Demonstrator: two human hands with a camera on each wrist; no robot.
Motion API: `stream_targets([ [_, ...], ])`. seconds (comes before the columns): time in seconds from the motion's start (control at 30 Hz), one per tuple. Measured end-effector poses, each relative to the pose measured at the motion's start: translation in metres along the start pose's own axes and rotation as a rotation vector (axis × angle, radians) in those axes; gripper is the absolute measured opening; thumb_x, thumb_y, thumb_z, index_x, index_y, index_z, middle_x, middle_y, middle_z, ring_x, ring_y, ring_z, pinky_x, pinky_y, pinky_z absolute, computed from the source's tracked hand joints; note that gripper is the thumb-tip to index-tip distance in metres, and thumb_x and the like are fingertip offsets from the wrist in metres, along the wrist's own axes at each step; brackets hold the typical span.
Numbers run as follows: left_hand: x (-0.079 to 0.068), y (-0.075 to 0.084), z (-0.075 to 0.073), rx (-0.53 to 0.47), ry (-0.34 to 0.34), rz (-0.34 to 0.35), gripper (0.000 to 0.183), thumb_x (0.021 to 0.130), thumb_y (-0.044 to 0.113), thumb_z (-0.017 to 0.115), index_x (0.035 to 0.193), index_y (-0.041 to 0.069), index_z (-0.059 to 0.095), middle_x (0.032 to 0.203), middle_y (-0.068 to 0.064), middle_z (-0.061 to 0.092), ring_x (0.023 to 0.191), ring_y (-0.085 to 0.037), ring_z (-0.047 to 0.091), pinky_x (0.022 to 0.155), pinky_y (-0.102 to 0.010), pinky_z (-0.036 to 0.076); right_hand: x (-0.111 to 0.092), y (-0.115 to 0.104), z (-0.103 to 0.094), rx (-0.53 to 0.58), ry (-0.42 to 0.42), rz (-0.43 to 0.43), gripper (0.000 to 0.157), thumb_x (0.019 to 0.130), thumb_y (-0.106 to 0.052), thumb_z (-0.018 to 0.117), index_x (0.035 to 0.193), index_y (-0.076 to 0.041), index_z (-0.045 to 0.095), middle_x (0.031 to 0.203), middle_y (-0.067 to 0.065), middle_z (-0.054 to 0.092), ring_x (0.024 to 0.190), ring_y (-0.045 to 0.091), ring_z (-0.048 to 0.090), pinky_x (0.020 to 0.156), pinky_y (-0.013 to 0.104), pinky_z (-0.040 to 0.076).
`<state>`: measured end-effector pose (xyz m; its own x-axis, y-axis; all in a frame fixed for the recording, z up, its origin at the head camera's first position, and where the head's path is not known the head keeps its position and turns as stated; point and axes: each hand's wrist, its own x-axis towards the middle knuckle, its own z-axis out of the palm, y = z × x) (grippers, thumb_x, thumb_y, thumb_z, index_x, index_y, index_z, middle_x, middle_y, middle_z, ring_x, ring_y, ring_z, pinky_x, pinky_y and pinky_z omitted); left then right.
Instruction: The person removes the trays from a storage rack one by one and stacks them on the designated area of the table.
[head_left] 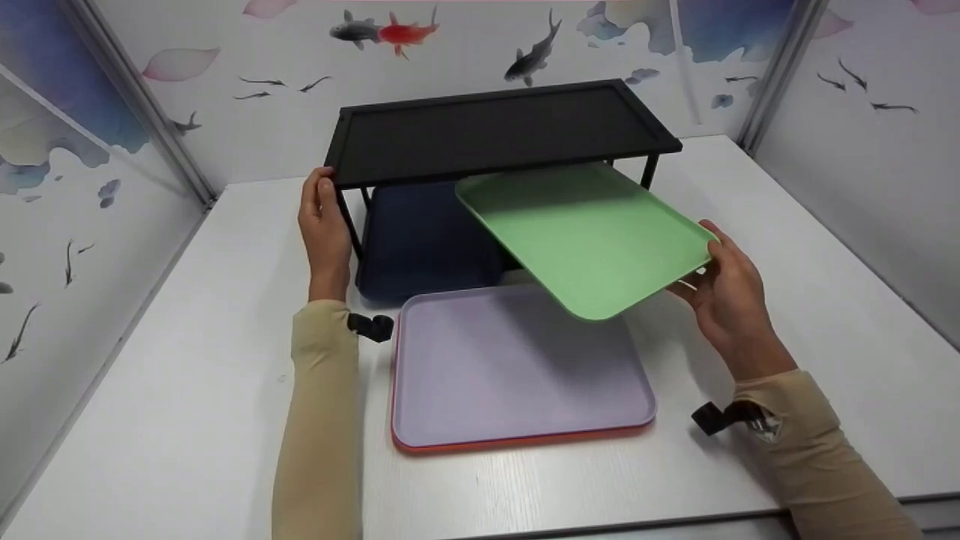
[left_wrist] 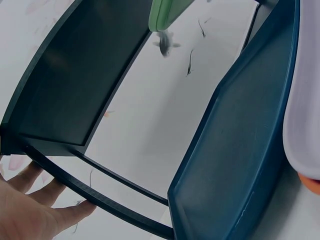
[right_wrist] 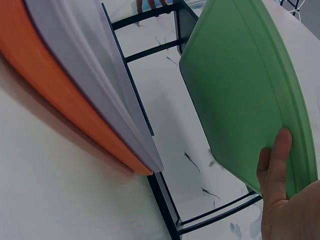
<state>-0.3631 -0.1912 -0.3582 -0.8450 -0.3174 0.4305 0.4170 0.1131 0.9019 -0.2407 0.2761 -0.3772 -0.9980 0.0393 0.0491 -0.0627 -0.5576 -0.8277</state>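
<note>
In the head view, my right hand (head_left: 731, 292) pinches the near right corner of a light green tray (head_left: 592, 232), thumb above and fingers spread along its underside (right_wrist: 240, 95). The tray is raised, its far end passing under the top of a black rack (head_left: 495, 135). My left hand (head_left: 324, 225) touches the rack's left front corner. In the left wrist view its extended fingers (left_wrist: 75, 212) lie against the rack's leg (left_wrist: 100, 198). A navy blue tray (head_left: 431, 247) lies beneath the rack, at its left side.
A lilac tray (head_left: 517, 367) lies on an orange-red tray (head_left: 525, 439) in front of the rack, overlapped from above by the green tray's near corner. White panels (head_left: 262, 142) painted with fish and petals enclose the white table (head_left: 202, 375) on three sides.
</note>
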Motion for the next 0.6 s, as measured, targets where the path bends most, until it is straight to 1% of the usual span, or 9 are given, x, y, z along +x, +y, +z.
stream_targets([
  [0.3,-0.0013,0.0021,-0.0014,0.024,-0.009,-0.014,0.044,0.112,0.038,0.038,0.148,0.016,0.050,0.161,0.000,0.039,0.149,-0.007,0.032,0.119,-0.021,0.028,0.0000,0.0022,-0.0008,-0.057,0.006,-0.025,0.063,0.111,-0.027,0.040,0.164,-0.012,0.010,0.127,0.004,0.056,0.099,0.014,0.065,0.082,0.029,0.058],
  [0.47,-0.0014,0.0015,-0.0010,0.020,-0.007,-0.011,0.045,0.112,0.039,0.038,0.148,0.016,0.050,0.162,0.001,0.038,0.150,-0.007,0.030,0.119,-0.022,0.028,0.0000,0.0025,-0.0018,-0.061,0.010,-0.019,0.062,0.111,-0.027,0.041,0.164,-0.011,0.011,0.125,0.003,0.058,0.099,0.013,0.065,0.082,0.028,0.058],
  [0.6,-0.0016,0.0011,-0.0007,0.022,-0.002,0.000,0.044,0.112,0.038,0.039,0.148,0.015,0.050,0.161,0.000,0.038,0.150,-0.009,0.031,0.120,-0.023,0.028,0.0006,0.0022,-0.0029,-0.061,0.012,-0.012,0.064,0.111,-0.027,0.041,0.165,-0.012,0.009,0.125,0.002,0.058,0.098,0.013,0.065,0.082,0.028,0.058],
])
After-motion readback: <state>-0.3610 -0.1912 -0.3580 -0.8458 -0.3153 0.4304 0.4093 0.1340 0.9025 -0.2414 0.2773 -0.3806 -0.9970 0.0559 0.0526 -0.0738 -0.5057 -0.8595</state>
